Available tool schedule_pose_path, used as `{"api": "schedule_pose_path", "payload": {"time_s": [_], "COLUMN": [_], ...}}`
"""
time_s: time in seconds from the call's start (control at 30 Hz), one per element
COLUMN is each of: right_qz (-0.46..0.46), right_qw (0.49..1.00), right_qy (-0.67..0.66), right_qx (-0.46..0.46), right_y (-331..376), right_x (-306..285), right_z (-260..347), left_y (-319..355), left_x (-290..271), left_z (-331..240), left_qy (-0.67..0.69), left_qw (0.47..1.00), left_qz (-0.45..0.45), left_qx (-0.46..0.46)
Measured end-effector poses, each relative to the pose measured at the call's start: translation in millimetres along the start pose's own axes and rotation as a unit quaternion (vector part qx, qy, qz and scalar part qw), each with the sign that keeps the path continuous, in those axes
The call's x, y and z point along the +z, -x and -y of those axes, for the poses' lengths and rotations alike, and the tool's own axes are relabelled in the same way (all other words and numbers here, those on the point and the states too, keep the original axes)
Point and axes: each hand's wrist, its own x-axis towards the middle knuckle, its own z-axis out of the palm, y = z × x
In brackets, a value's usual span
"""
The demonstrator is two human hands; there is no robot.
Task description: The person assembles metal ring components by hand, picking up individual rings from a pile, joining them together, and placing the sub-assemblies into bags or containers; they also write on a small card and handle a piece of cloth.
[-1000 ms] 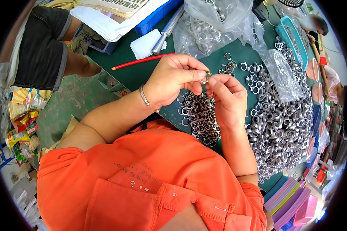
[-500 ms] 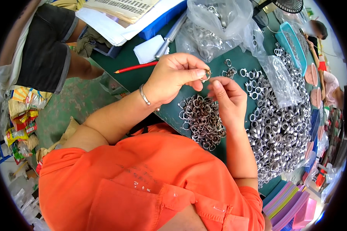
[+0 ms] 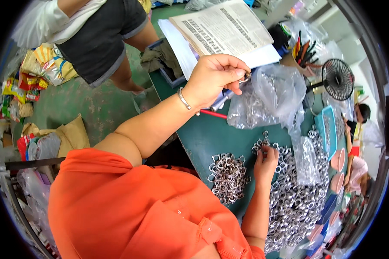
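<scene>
A: Where's the piece being handled?

B: The small, shiny metal ring [image 3: 246,78] is up between the thumb and fingers of the left hand [image 3: 216,81], pinched closed on it, near the clear, crumpled plastic bag [image 3: 263,100] of rings.

A: And the right hand [image 3: 267,164]?

B: Low over the green tabletop [image 3: 199,134], its curled fingertips at a small, loose cluster of metal rings [image 3: 260,143]. I can't tell how wide the fingers are parted, or whether they have a ring.

A: What might go wrong?

B: The pinch takes in only a little of the ring, so a slack thumb could drop it, perhaps toward that bag. Also, the cluster lies just beside the broad heap of grey, round metal rings [image 3: 296,200]; a careless sweep could mix them.

A: And the compact pile of brown-tinged metal rings [image 3: 228,179]?

B: Nearer the body, apart from both hands; a dragging forearm could scatter it.
</scene>
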Motion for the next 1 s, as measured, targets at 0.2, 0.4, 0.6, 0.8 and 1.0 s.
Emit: {"api": "schedule_pose_path", "payload": {"time_s": [0.2, 0.4, 0.6, 0.8, 1.0], "right_qz": [0.012, -0.015, -0.033, -0.076, -0.052], "right_qw": [1.0, 0.998, 0.998, 0.992, 0.89], "right_qy": [-0.002, 0.019, -0.046, -0.086, -0.376], "right_qx": [0.005, -0.049, 0.036, 0.043, 0.252], "right_y": [-5, -7, -9, -8, -11], "right_x": [-2, -6, 1, 4, -16], "right_z": [0, -1, -5, -29, -4], "left_y": [-4, -32, -46, -62, -71], "left_x": [-12, -51, -93, -127, -200], "left_z": [-21, -49, -89, -92, -111], "left_qy": [-0.06, -0.001, 0.284, 0.326, 0.281], "left_qw": [0.996, 0.993, 0.932, 0.9, 0.894], "left_qz": [-0.021, -0.028, 0.179, 0.236, 0.328], "left_qx": [0.07, 0.114, -0.135, -0.166, -0.118]}}
